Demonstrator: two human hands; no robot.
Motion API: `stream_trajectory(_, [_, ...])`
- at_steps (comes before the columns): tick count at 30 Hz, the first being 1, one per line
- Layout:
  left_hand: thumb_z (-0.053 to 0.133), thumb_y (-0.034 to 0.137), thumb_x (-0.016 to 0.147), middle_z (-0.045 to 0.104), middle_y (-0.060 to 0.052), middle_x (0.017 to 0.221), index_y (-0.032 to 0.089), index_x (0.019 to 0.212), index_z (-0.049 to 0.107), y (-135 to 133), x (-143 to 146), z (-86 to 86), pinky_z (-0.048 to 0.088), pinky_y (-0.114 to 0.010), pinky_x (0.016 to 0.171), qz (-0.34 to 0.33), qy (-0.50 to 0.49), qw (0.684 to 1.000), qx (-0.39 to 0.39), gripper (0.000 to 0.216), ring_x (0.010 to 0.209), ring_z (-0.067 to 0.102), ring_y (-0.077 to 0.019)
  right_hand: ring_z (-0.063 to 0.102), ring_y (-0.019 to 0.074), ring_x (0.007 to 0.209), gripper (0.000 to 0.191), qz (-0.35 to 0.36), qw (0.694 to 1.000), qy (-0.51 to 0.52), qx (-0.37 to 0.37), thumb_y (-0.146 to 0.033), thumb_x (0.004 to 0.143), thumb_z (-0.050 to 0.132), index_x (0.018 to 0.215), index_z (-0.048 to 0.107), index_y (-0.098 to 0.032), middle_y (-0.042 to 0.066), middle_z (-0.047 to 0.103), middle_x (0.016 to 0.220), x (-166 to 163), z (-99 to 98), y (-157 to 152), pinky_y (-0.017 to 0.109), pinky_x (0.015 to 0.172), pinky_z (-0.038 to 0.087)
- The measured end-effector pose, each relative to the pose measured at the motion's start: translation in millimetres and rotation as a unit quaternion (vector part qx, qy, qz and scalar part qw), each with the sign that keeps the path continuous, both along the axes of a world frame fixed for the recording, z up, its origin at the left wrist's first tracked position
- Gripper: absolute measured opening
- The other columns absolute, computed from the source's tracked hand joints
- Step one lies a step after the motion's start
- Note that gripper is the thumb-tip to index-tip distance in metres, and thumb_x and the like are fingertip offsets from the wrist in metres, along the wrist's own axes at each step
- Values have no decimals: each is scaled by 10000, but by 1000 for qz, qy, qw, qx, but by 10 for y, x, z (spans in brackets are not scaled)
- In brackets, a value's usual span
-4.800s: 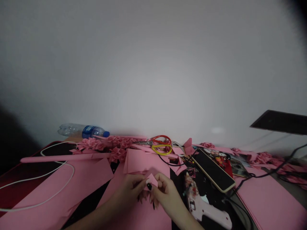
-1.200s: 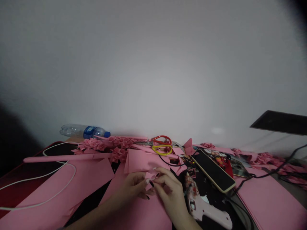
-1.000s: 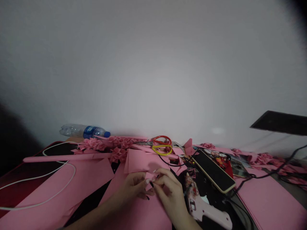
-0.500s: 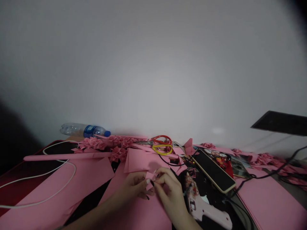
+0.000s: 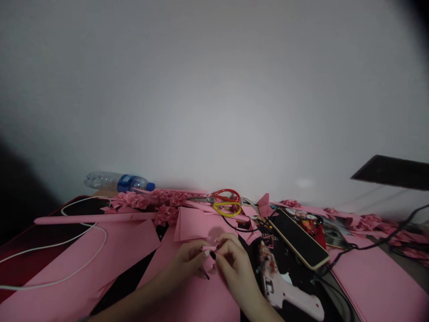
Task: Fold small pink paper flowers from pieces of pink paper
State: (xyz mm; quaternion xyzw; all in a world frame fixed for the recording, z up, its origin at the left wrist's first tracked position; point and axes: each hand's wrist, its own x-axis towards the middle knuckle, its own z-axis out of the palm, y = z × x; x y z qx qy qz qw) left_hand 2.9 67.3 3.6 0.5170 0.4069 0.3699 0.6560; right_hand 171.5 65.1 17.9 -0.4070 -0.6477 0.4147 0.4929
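Note:
My left hand (image 5: 187, 264) and my right hand (image 5: 234, 264) meet at the lower middle of the view. Both pinch one small folded pink paper piece (image 5: 209, 260) between thumbs and fingertips. The nails are dark. The piece sits just above a large pink sheet (image 5: 191, 295) that lies under my wrists. Most of the piece is hidden by my fingers.
Red and yellow scissors (image 5: 226, 203) lie near the wall. A row of folded pink paper flowers (image 5: 147, 201) and a water bottle (image 5: 117, 182) are at the back left. A phone (image 5: 299, 239), a pink glue gun (image 5: 288, 295), a white cable (image 5: 67, 241) and black cords surround my hands.
Over the frames my hands kept working the same paper piece, shifting slightly forward and lower. The piece looks smaller and more folded than at first.

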Motion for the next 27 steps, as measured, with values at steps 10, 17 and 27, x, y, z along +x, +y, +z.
stream_trajectory(10, [626, 679, 795, 664, -31, 777, 182, 796, 626, -15, 17, -49, 517, -275, 698, -33, 11, 999, 2, 497, 755, 642, -184, 600, 211, 795, 216, -17, 999, -3, -41, -212, 789, 598, 590, 516, -202, 61, 587, 800, 1, -19, 35, 279, 628, 443])
stream_trajectory(17, [582, 696, 808, 657, -18, 747, 198, 755, 610, -37, 40, 5, 517, -271, 698, -30, 38, 999, 9, 501, 745, 638, -186, 543, 191, 673, 225, -35, 996, -27, -78, -296, 788, 594, 595, 520, -208, 23, 561, 661, 10, -61, 43, 292, 623, 405])
stream_trajectory(27, [578, 535, 874, 663, -9, 744, 188, 800, 617, -44, 26, 27, 519, -269, 708, -51, 49, 997, 42, 356, 734, 654, -170, 525, 172, 635, 222, -50, 995, -35, -79, -288, 756, 629, 582, 518, -205, 12, 560, 651, 11, -87, 53, 280, 607, 393])
